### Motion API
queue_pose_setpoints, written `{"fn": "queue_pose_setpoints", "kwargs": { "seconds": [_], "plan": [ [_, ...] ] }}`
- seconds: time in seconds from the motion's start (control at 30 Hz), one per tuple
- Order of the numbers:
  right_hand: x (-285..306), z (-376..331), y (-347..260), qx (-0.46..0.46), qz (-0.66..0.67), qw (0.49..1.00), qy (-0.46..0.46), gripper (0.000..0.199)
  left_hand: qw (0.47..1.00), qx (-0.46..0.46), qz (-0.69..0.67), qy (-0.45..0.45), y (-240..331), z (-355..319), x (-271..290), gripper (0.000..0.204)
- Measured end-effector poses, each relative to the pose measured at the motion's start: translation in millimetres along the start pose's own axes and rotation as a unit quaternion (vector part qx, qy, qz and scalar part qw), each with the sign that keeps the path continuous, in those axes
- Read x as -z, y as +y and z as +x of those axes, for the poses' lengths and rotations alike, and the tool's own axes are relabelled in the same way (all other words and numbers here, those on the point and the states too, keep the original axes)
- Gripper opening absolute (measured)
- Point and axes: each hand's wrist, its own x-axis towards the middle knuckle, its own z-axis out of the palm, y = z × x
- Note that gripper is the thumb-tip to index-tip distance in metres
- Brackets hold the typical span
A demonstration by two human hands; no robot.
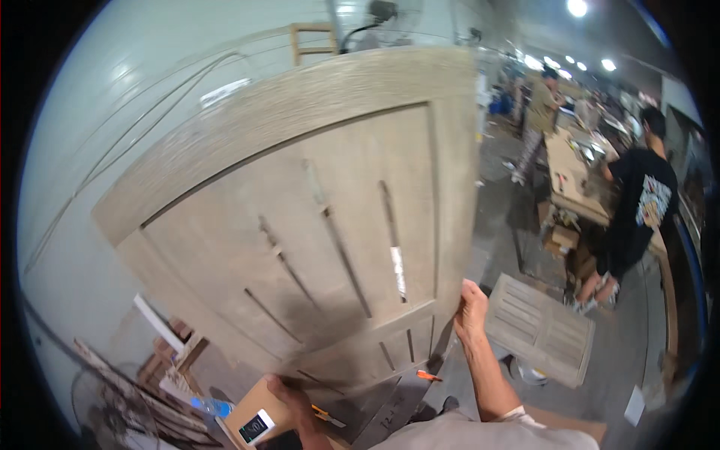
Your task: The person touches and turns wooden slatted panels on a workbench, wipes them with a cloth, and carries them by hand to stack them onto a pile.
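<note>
Overhead, a large pale wooden door panel (315, 210) stands tilted, its long axis leaning up and left. Right hand (470, 311) reaches up, fingers (466, 328) curled onto its right edge. Left hand (292, 397), low, has fingers wrapped under the bottom edge, arm bent close.

Door (315, 225): pale wood, matt, grainy, with routed grooves. Second panel (540, 330): same unfinished matt wood. Floor (622, 360): grey concrete, dull. Bottle (212, 406): clear glossy plastic. Wall (112, 112): smooth, slightly glossy paint. Scrap (172, 360): rough wood.
</note>
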Motion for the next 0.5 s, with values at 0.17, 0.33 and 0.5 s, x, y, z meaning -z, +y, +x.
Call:
{"fn": "queue_pose_setpoints", "kwargs": {
  "seconds": [0.17,0.33,0.5],
  "plan": [
    [3,-2,-9,0.017,0.003,1.0,-0.004,0.011,0.974,0.015,0.193,0.119,-17,-6,3,0.062],
    [15,-2,8,0.029,-0.017,0.998,-0.051,0.008,0.986,-0.002,0.164,0.033,27,-11,-19,0.048],
    [21,-9,20,0.095,-0.116,0.988,-0.033,0.05,0.976,0.082,0.203,0.004,35,-9,-39,0.043]
  ]
}}
